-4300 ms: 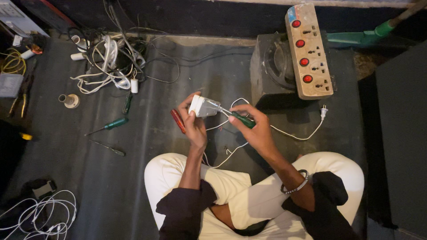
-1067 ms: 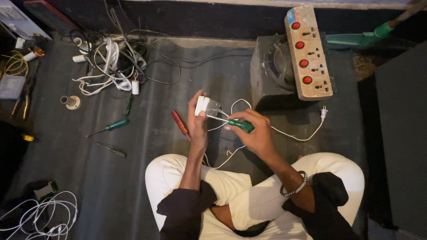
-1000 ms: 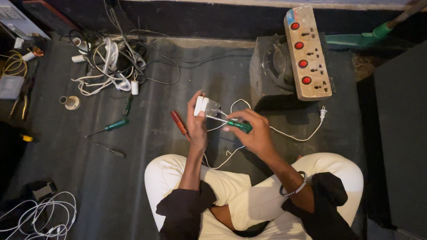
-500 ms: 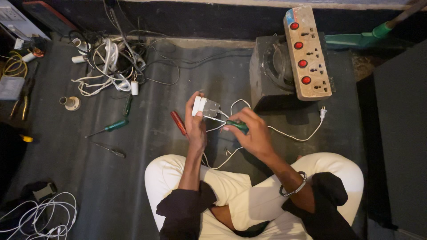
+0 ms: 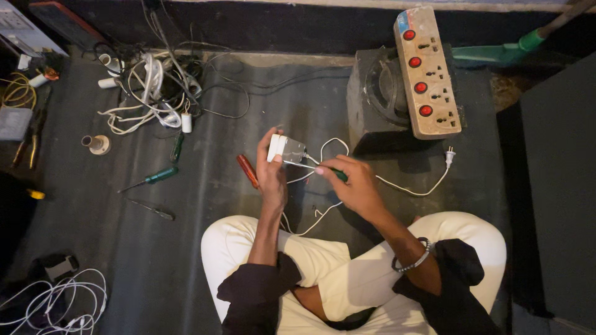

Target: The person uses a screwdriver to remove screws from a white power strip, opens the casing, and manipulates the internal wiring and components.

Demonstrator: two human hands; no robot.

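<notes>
My left hand (image 5: 271, 177) holds up a small white charger adapter (image 5: 284, 149) above the dark floor mat. My right hand (image 5: 347, 183) grips a green-handled screwdriver (image 5: 338, 174), and its metal shaft points left into the adapter. A thin white cable (image 5: 397, 186) runs from the adapter, loops under my hands and ends in a two-pin plug (image 5: 449, 156) at the right. A red-handled tool (image 5: 248, 170) lies on the mat just left of my left wrist. I sit cross-legged in pale trousers.
A beige socket strip with red switches (image 5: 427, 74) rests on a dark box (image 5: 372, 102) ahead. A tangle of white and black cables (image 5: 155, 87) lies at upper left, two green screwdrivers (image 5: 152, 178) nearby, more white cable (image 5: 56, 304) at bottom left.
My right hand has shifted slightly left and down with the screwdriver, keeping its tip at the adapter. The left hand has stayed almost still.
</notes>
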